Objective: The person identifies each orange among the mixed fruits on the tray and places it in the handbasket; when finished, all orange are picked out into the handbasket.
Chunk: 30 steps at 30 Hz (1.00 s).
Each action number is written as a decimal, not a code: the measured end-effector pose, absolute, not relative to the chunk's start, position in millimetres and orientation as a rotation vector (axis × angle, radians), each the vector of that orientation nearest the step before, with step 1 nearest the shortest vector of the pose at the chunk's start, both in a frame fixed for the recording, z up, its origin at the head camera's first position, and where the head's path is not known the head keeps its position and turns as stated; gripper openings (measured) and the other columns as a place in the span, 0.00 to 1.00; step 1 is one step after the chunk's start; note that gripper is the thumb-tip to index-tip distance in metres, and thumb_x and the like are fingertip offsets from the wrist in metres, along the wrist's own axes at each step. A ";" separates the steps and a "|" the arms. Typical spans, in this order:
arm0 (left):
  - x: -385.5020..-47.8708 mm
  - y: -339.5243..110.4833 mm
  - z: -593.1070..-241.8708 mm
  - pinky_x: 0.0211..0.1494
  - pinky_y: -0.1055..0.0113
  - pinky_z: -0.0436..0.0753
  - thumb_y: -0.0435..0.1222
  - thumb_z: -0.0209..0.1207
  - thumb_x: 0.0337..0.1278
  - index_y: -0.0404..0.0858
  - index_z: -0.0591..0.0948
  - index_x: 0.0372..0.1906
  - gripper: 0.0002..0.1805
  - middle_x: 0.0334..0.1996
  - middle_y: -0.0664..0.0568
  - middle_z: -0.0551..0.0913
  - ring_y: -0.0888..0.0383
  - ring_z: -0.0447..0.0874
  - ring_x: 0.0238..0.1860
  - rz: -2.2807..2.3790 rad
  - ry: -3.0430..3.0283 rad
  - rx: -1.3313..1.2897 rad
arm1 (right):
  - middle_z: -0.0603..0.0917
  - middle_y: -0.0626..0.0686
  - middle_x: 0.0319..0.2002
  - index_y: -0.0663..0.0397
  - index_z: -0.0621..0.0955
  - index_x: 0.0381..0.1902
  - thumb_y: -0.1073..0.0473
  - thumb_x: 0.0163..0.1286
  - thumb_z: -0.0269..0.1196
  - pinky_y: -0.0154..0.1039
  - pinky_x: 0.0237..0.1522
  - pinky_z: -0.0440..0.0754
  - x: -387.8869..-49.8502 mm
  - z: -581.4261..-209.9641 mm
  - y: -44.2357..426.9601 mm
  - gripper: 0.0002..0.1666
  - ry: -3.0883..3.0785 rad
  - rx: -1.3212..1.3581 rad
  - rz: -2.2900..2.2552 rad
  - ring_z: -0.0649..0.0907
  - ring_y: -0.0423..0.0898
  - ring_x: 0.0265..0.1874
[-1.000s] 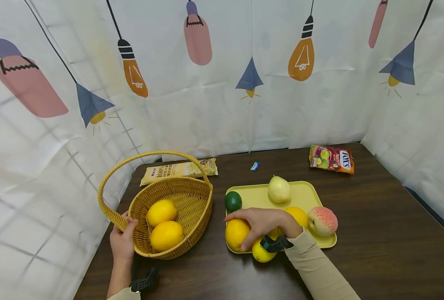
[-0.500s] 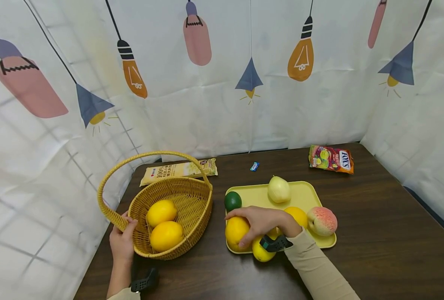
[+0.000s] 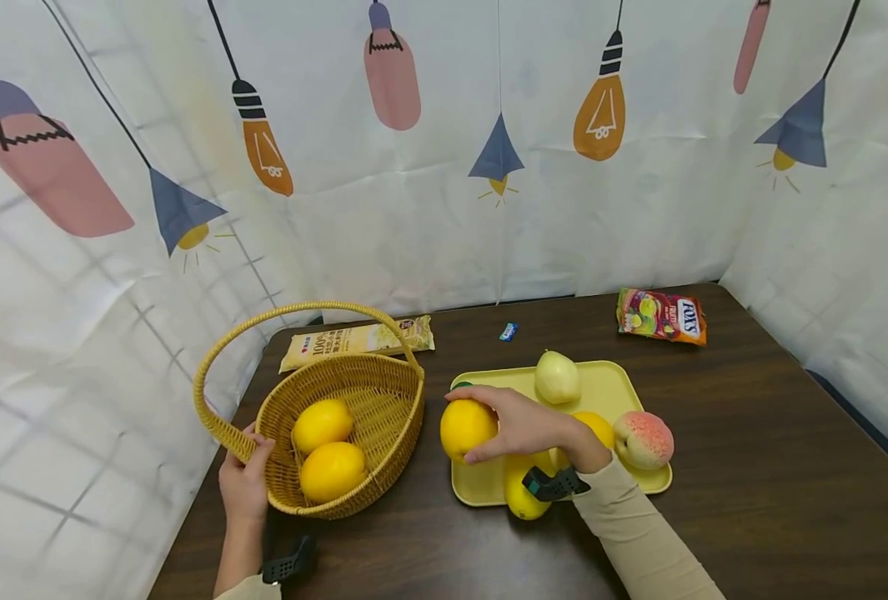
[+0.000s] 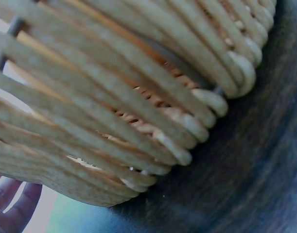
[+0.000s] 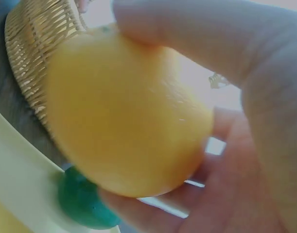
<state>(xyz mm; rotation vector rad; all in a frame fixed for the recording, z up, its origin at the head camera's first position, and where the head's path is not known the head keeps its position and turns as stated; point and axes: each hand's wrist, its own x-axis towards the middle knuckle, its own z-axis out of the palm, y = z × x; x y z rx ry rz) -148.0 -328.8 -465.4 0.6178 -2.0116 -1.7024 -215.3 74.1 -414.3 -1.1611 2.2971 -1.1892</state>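
Observation:
My left hand (image 3: 243, 483) grips the yellow wicker basket (image 3: 402, 442) at its rim, where the arched handle meets it. Inside the basket lie two lemons (image 3: 333, 472). In my right hand (image 3: 529, 429) is an orange (image 3: 468, 429), held between thumb and fingers above the left side of a yellow tray (image 3: 476, 490). The right wrist view shows the thumb across its top and fingers beneath. A dark green fruit (image 5: 82, 199) sits below it, mostly hidden in the head view. Under my right wrist a lemon (image 3: 524, 493) lies over the tray's front edge.
The tray also bears a pale pear (image 3: 559, 379), another orange-yellow fruit (image 3: 596, 427) and a peach (image 3: 646, 440). At the back of the dark table are a long cream packet (image 3: 353, 340), a small blue wrapped sweet (image 3: 509, 332) and a red sweets bag (image 3: 661, 317).
My right hand has raised the orange off the tray, shifting slightly up and left in the head view and covering most of the green fruit. The left hand and basket stay put.

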 end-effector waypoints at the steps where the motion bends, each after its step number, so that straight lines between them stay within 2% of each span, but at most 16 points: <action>1: -147.8 -329.0 -465.6 0.39 0.84 0.76 0.38 0.56 0.67 0.29 0.71 0.50 0.17 0.61 0.43 0.72 0.72 0.75 0.43 -1.704 -2.012 0.620 | 0.71 0.46 0.65 0.43 0.65 0.72 0.44 0.57 0.72 0.39 0.49 0.78 -215.0 -413.7 73.1 0.48 2.298 -1.165 -1.220 0.77 0.41 0.49; 9: -147.4 -329.6 -466.9 0.39 0.84 0.75 0.38 0.56 0.67 0.29 0.71 0.49 0.16 0.61 0.42 0.72 0.72 0.75 0.43 -1.680 -2.019 0.608 | 0.71 0.41 0.64 0.33 0.64 0.71 0.48 0.57 0.74 0.42 0.51 0.78 -205.0 -405.6 60.5 0.47 2.276 -1.147 -1.471 0.77 0.42 0.52; 14: -148.1 -328.9 -467.3 0.40 0.85 0.74 0.38 0.56 0.66 0.28 0.72 0.48 0.16 0.61 0.43 0.73 0.71 0.75 0.43 -1.649 -2.025 0.600 | 0.72 0.41 0.62 0.33 0.64 0.71 0.51 0.56 0.75 0.42 0.52 0.78 -198.5 -405.2 47.3 0.48 2.209 -1.158 -1.584 0.76 0.42 0.54; 24: -146.2 -328.0 -467.4 0.40 0.85 0.74 0.38 0.56 0.66 0.28 0.72 0.48 0.16 0.59 0.43 0.73 0.71 0.75 0.43 -1.664 -2.019 0.607 | 0.66 0.45 0.69 0.38 0.62 0.73 0.44 0.55 0.74 0.41 0.55 0.77 -188.1 -412.4 14.7 0.51 2.317 -1.335 -1.501 0.72 0.43 0.62; 30: -147.6 -327.0 -464.5 0.39 0.84 0.74 0.39 0.56 0.66 0.29 0.73 0.48 0.16 0.56 0.45 0.74 0.68 0.74 0.42 -1.660 -2.025 0.608 | 0.68 0.45 0.68 0.36 0.63 0.72 0.42 0.54 0.74 0.37 0.53 0.77 -191.5 -411.0 -7.4 0.51 2.366 -1.362 -1.428 0.73 0.41 0.60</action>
